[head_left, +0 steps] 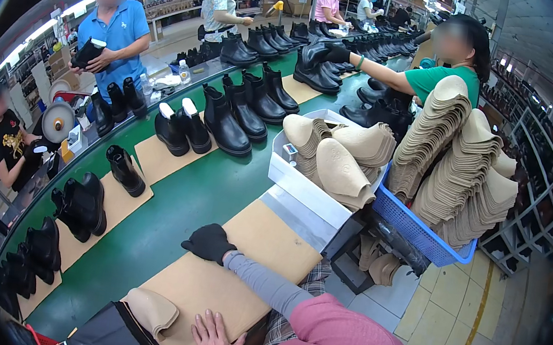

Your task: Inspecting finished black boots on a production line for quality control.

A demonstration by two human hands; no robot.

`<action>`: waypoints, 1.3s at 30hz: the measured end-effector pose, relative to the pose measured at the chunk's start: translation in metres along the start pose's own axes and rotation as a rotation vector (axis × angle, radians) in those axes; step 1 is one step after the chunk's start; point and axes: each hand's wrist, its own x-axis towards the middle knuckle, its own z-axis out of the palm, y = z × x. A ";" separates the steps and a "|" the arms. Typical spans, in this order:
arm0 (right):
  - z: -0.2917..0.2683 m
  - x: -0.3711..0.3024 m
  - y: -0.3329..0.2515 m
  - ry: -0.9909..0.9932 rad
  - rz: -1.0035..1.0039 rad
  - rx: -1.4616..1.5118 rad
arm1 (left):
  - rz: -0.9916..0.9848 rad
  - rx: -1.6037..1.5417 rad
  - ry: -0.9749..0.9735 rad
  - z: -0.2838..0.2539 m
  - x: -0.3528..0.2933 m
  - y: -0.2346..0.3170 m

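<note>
My left hand (215, 343), bare, lies flat with fingers spread on a brown cardboard sheet (246, 290). Beside its fingertips rests a curved beige moulded piece (152, 309). Farther out is my right hand (209, 243), in a black glove below a grey sleeve. It is over the far edge of the same sheet, by the green conveyor belt (167, 232). Its fingers look curled in, and the dark glove hides whatever they may hold. Next to the left hand, at the lower edge, is a dark grey panel with black edging (107, 332).
Black ankle boots (226, 126) stand on cardboard along the belt. To the right, a white bin (305, 189) and a blue basket (419, 233) hold stacked beige pieces. A co-worker in green (437, 82) reaches over boots; another in blue (112, 31) holds a boot across the belt.
</note>
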 end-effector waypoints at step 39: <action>-0.007 -0.004 -0.006 -0.027 0.046 0.024 | -0.006 -0.067 0.024 0.007 -0.006 -0.004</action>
